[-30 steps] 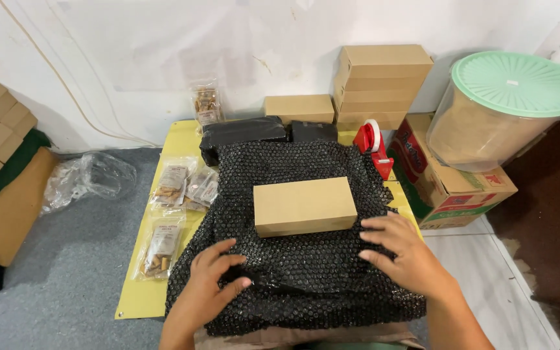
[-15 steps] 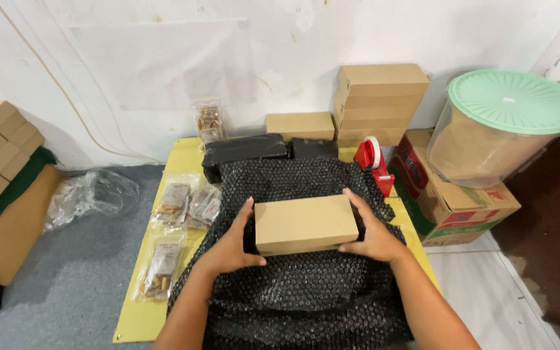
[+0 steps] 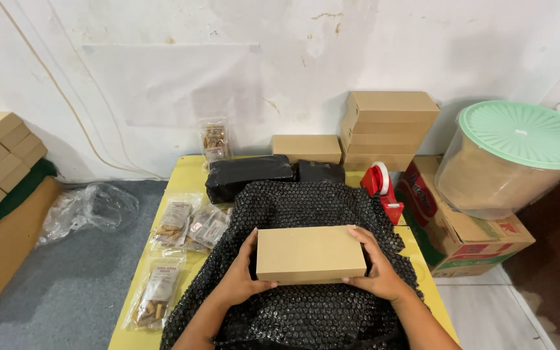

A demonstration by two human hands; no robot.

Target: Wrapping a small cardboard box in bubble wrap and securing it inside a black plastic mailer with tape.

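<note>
Brown box (image 3: 310, 254) on black bubble wrap (image 3: 306, 207), between left hand (image 3: 241, 279), right hand (image 3: 377, 272)

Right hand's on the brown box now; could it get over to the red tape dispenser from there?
Probably yes. The right hand holds the brown box, and the red tape dispenser stands beyond it on the same side, with only black bubble wrap between.

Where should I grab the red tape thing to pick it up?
Take the red tape dispenser by its handle, the lower red part that runs toward you, coming down from above. The wheel with the roll sits at the far end, and any cutting blade cannot be made out, so the handle looks like the safest part. It lies on the yellow table, right of the black bubble wrap, free from above.
</note>
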